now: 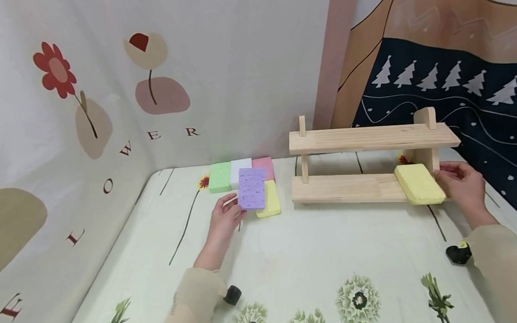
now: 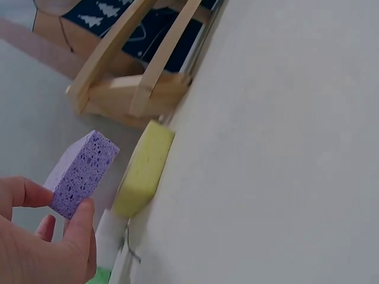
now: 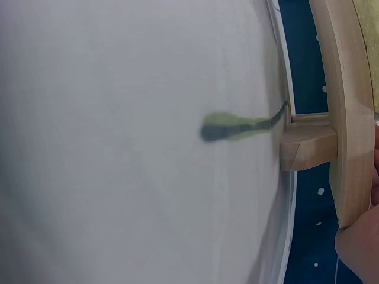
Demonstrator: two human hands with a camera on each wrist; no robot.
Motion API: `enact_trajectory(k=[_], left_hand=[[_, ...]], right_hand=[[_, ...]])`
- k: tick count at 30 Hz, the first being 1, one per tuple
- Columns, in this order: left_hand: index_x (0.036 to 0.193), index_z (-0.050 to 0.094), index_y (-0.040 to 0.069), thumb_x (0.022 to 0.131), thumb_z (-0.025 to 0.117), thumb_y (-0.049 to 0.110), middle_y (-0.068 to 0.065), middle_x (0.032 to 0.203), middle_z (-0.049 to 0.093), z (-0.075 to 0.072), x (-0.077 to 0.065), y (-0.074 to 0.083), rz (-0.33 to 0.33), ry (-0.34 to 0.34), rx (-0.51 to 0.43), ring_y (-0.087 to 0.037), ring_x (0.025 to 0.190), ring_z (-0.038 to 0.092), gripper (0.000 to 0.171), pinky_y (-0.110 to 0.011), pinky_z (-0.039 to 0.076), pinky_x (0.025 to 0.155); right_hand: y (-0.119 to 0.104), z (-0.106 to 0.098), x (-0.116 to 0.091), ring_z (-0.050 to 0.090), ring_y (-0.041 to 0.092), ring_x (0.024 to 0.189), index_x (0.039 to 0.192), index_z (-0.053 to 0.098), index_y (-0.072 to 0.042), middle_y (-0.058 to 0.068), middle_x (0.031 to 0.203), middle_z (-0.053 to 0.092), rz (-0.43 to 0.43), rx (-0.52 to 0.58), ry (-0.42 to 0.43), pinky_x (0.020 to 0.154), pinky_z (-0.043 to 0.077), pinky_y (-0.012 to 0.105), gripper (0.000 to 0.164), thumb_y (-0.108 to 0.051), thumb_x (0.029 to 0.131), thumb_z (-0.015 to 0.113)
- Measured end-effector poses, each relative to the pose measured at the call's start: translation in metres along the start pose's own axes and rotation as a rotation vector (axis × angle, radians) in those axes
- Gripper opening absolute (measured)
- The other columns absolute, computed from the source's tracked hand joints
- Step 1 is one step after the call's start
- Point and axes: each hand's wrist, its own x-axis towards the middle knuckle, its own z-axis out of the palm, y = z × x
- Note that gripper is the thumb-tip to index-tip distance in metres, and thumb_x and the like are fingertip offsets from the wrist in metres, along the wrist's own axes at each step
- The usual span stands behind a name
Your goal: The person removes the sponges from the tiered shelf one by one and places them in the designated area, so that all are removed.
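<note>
My left hand (image 1: 223, 218) pinches a purple sponge (image 1: 252, 189) at its lower left edge, thumb on one side and fingers on the other. In the left wrist view the purple sponge (image 2: 86, 171) is raised and tilted, beside a yellow sponge (image 2: 144, 171). At the right end of a two-tier wooden shelf (image 1: 344, 188), my right hand (image 1: 462, 186) holds the end of the lower board. The right wrist view has its thumb (image 3: 361, 242) against the wooden shelf (image 3: 349, 118). Another yellow sponge (image 1: 420, 183) lies on the lower board, jutting past its front edge.
Behind the purple sponge lie a green sponge (image 1: 220, 177), a white sponge (image 1: 240, 168) and a pink sponge (image 1: 266, 166), with a yellow sponge (image 1: 272, 205) in front. A patterned white cloth (image 1: 317, 256) covers the table. Printed curtains (image 1: 234, 59) hang behind.
</note>
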Motion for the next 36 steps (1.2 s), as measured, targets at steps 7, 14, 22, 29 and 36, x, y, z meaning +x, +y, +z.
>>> enact_trajectory(k=[7, 14, 22, 29, 36], left_hand=[[0.146, 0.035, -0.001, 0.097, 0.044, -0.005, -0.017, 0.137, 0.045, -0.027, 0.004, 0.0, -0.032, 0.038, -0.005, -0.006, 0.098, 0.057, 0.051, -0.019, 0.055, 0.093], [0.148, 0.032, -0.002, 0.1, 0.043, -0.003, -0.016, 0.138, 0.042, -0.039, 0.003, -0.002, -0.087, 0.044, 0.048, -0.007, 0.1, 0.054, 0.049, -0.014, 0.053, 0.089], [0.148, 0.027, -0.006, 0.101, 0.043, -0.002, -0.021, 0.141, 0.04, -0.04, 0.005, -0.002, -0.108, -0.003, 0.113, -0.017, 0.112, 0.053, 0.049, -0.023, 0.052, 0.101], [0.149, 0.03, -0.006, 0.102, 0.045, 0.001, -0.027, 0.143, 0.042, -0.041, 0.006, 0.001, -0.103, -0.041, 0.267, -0.024, 0.116, 0.055, 0.049, -0.034, 0.051, 0.108], [0.145, 0.039, -0.009, 0.102, 0.046, 0.002, -0.031, 0.142, 0.047, -0.039, 0.009, -0.001, -0.053, -0.082, 0.438, -0.036, 0.125, 0.056, 0.045, -0.039, 0.054, 0.104]], right_hand=[[0.002, -0.001, 0.001, 0.053, -0.019, 0.071, 0.09, 0.059, -0.039, -0.038, 0.074, 0.057, -0.009, 0.014, 0.001, 0.062, 0.043, -0.003, 0.024, -0.016, 0.092, 0.069], [0.003, -0.001, -0.002, 0.052, -0.018, 0.073, 0.091, 0.058, -0.04, -0.037, 0.076, 0.055, 0.019, -0.014, -0.003, 0.061, 0.043, -0.002, 0.023, -0.019, 0.093, 0.068], [0.0, 0.002, -0.004, 0.049, -0.014, 0.078, 0.093, 0.056, -0.041, -0.032, 0.083, 0.051, 0.071, -0.052, 0.001, 0.063, 0.042, -0.003, 0.017, -0.028, 0.095, 0.066], [-0.002, 0.004, -0.004, 0.048, -0.014, 0.078, 0.093, 0.055, -0.041, -0.032, 0.083, 0.05, 0.071, -0.076, 0.01, 0.063, 0.042, -0.003, 0.017, -0.029, 0.095, 0.066], [-0.003, 0.002, -0.003, 0.049, -0.014, 0.078, 0.092, 0.055, -0.042, -0.032, 0.083, 0.05, 0.064, -0.072, 0.007, 0.063, 0.042, -0.003, 0.018, -0.028, 0.095, 0.066]])
